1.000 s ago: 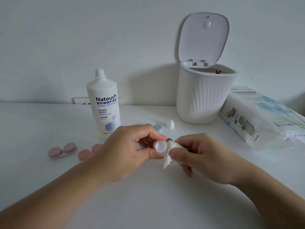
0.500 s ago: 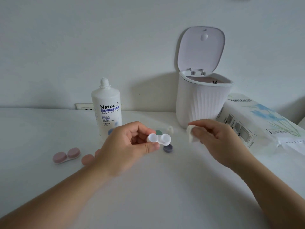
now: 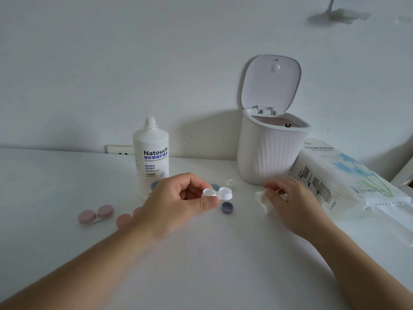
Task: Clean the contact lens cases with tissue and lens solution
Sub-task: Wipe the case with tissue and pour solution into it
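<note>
White table (image 3: pixel 67 180): two cases (one (image 3: pixel 218 193) held)

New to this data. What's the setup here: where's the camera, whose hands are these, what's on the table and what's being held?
No robot here: one wide-angle camera on a person's head looks down at their bare hands. The left hand pinches an open white lens case. The right hand holds a crumpled tissue. On the white table stand a solution bottle with its cap off and a small bin with its lid up. A tissue pack lies on the right, a closed pink lens case on the left, and a loose purple cap lies beneath the held case.
</note>
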The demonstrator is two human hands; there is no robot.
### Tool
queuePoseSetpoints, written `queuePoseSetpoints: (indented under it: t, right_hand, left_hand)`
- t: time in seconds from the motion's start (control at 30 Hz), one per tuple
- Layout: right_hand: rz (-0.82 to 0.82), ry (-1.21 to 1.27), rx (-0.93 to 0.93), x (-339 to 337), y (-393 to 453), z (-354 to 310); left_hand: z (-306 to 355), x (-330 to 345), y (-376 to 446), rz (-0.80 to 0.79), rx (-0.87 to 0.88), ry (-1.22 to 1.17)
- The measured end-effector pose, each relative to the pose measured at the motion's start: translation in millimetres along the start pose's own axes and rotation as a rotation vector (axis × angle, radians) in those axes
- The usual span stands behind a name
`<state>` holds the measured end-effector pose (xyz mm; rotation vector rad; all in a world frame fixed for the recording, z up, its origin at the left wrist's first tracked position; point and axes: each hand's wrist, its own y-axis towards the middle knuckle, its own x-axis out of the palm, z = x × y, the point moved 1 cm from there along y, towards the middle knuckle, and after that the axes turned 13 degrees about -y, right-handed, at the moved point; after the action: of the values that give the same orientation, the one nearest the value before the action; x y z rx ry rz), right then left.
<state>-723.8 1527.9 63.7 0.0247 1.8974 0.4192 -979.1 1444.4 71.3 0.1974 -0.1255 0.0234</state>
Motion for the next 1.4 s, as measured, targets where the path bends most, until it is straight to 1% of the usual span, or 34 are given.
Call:
queuePoseSetpoints:
  t: [0.1,0.13,0.17,0.2,0.23,0.27,0.3,0.33,0.37,0.4,0.5,0.57,0.7,0.8,0.87,0.97,1.07,1.17,1.23,1.3,1.37,1.4]
  right_hand:
    - [0.199,-0.074,-0.144,-13,-7,-10]
    - [0.264,-0.065,-0.199,-19,-8,-15]
    - [0.282,-0.009,-0.244,-25,-8,-20]
    - [0.226,0.102,-0.27,-30,-7,-26]
    - [0.09,0.242,-0.283,-34,-5,-33]
    - [-0.092,0.358,-0.299,-37,-3,-40]
    - [-0.258,0.423,-0.322,-37,0,-47]
    - [-0.382,0.452,-0.341,-36,3,-52]
    - [-0.456,0.488,-0.35,-34,5,-56]
    - [-0.475,0.529,-0.348,-31,7,-59]
    - [-0.427,0.662,-0.305,-20,8,-61]
    - [-0.436,0.75,-0.295,-14,4,-62]
    - [-0.437,0.77,-0.296,-6,-1,-59]
    - [-0.419,0.805,-0.278,-3,-4,-60]
    - [-0.414,0.823,-0.265,-1,-5,-60]
    - [-0.402,0.874,-0.208,1,-3,-55]
    - [-0.395,0.894,-0.176,0,-2,-52]
    - [-0.388,0.906,-0.166,-1,-1,-51]
    - [-0.392,0.9,-0.156,0,-1,-50]
    - [-0.39,0.885,-0.148,1,0,-48]
    - [-0.382,0.881,-0.146,1,0,-47]
    - [-0.379,0.883,-0.145,0,0,-47]
  left_hand:
    - [0,-1,0,0.001,0.003,0.004]
    - [0,-1,0,-0.005,0.007,0.011]
    - [0,-1,0,-0.01,0.01,0.021]
    - [0,-1,0,-0.016,0.014,0.03]
    - [1,-1,0,-0.019,0.017,0.034]
    - [1,-1,0,-0.019,0.016,0.032]
    - [2,-1,1,-0.015,0.012,0.025]
    - [2,-2,1,-0.012,0.01,0.02]
    - [2,-3,2,-0.013,0.01,0.018]
    - [2,-3,3,-0.018,0.015,0.017]
    - [1,-5,2,-0.021,0.029,0.015]
    - [-1,-5,2,-0.021,0.028,0.041]
    - [-6,-6,0,-0.026,0.029,0.05]
    - [-7,-5,-4,-0.033,0.064,0.067]
    - [-8,-4,-7,0.006,0.113,0.191]
    - [-5,-5,-11,0.075,0.25,0.402]
    - [9,-10,-13,0.178,0.435,0.457]
    - [25,-16,-11,0.329,0.583,0.466]
    - [33,-27,-10,0.455,0.589,0.428]
    - [37,-41,-8,0.569,0.587,0.455]
    - [39,-54,-7,0.627,0.564,0.495]
    - [39,-60,-5,0.632,0.52,0.489]
